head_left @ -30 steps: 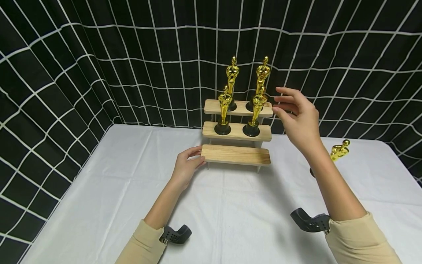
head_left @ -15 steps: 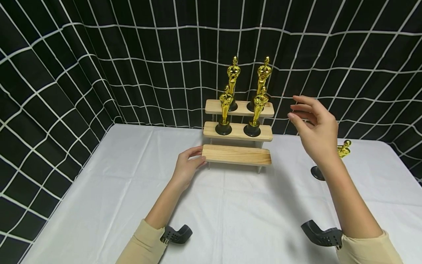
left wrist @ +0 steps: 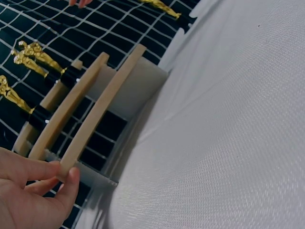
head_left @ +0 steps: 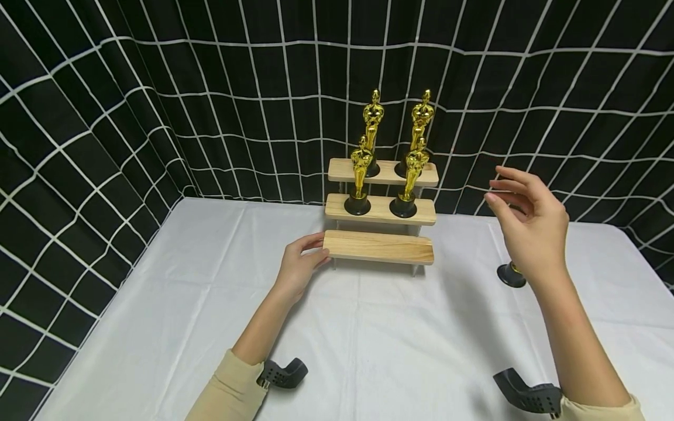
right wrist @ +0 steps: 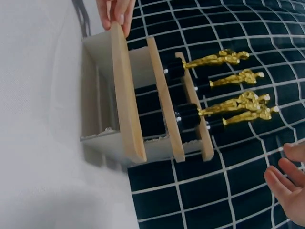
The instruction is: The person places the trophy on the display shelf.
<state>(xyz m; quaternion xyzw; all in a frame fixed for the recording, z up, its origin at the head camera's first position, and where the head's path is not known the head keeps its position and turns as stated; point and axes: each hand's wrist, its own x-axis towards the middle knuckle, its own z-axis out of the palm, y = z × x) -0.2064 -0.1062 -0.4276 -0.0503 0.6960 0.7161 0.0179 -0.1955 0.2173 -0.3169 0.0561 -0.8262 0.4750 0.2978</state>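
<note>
A three-step wooden display shelf (head_left: pixel 379 247) stands at the back middle of the table. My left hand (head_left: pixel 300 266) pinches the left end of its lowest step between thumb and fingers, as the left wrist view also shows. On the middle step are two gold trophy statuettes with black bases, a left one (head_left: pixel 360 169) and a right one (head_left: pixel 415 169). Two more statuettes (head_left: pixel 373 114) stand on the top step. My right hand (head_left: pixel 537 225) hovers to the right of the shelf, fingers loosely bent, holding nothing. Behind it, another statuette's black base (head_left: pixel 511 275) shows; its upper part is hidden.
A white cloth (head_left: pixel 253 327) covers the table. Behind and to the left hangs a black curtain with a white grid (head_left: pixel 253 99). Each wrist carries a black camera mount, such as the left one (head_left: pixel 284 373).
My right hand has moved right and down, away from the shelf, and now covers most of the statuette on the table. The left hand stays on the lowest step.
</note>
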